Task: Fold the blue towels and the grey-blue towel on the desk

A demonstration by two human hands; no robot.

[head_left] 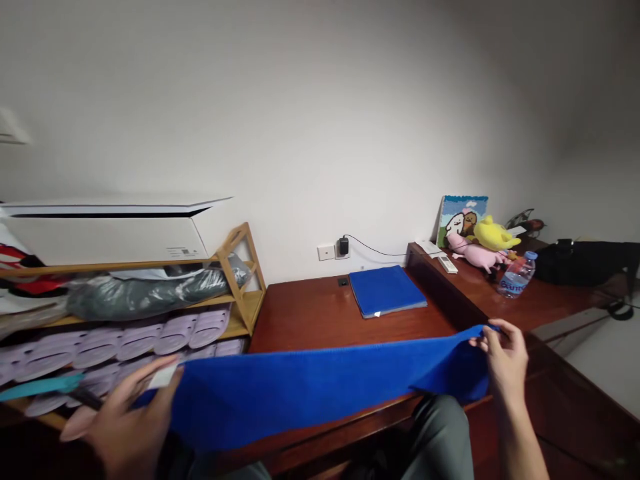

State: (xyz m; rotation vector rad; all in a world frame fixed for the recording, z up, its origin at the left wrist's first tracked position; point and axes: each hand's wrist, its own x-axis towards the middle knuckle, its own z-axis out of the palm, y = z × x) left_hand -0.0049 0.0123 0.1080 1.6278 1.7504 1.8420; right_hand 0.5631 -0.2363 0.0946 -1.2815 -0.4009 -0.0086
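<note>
A blue cloth point(310, 383) stretches between my two hands, its top edge nearly straight and its lower part hanging over the desk's front edge. My left hand point(133, 417) pinches the left corner, where a white tag point(163, 377) shows between the fingers. The right corner is gripped by my right hand point(503, 353), with thumb and fingers pressed together. Beyond the cloth, a folded blue cloth point(387, 291) lies flat on the reddish-brown desk point(300, 313). My knee point(440, 433) shows below the cloth's right part.
On the left stands a wooden rack point(243, 287) with lilac slippers point(135, 340), plastic-wrapped items and a white box point(110, 237). A raised ledge at right bears a water bottle point(517, 275), plush toys point(477, 252), a remote point(447, 265) and a black bag point(580, 263). A charger point(343, 246) is plugged into the wall.
</note>
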